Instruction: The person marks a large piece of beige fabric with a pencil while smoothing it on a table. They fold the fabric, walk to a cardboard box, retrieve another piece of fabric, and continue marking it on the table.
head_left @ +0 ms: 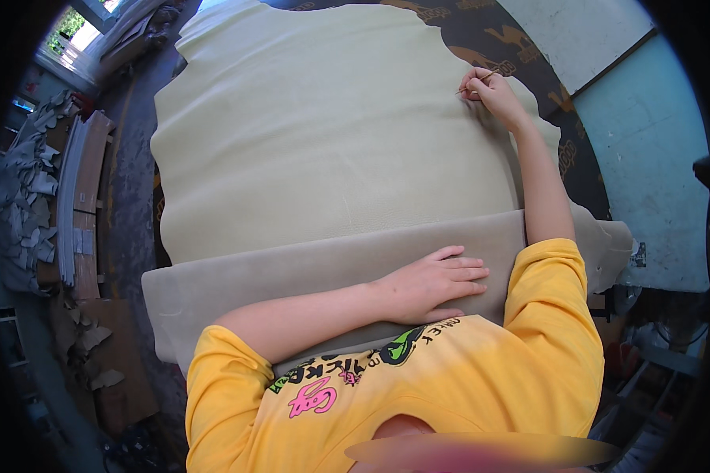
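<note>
A large pale cream-green leather hide covers the table in front of me, its outline wavy. Along the near side a strip of it is folded over, showing its grey-beige underside. My left hand lies flat on that folded part, fingers spread and pointing right. At the far right of the hide, my right hand is closed in a writing grip round a thin pen-like stick. Its fine tip is at or just above the leather; I cannot tell if they touch.
Dark printed board shows beyond the hide's right edge, beside a pale blue panel. On the left, leather scraps are heaped by a stack of long flat boards. Cardboard with more scraps stands nearer.
</note>
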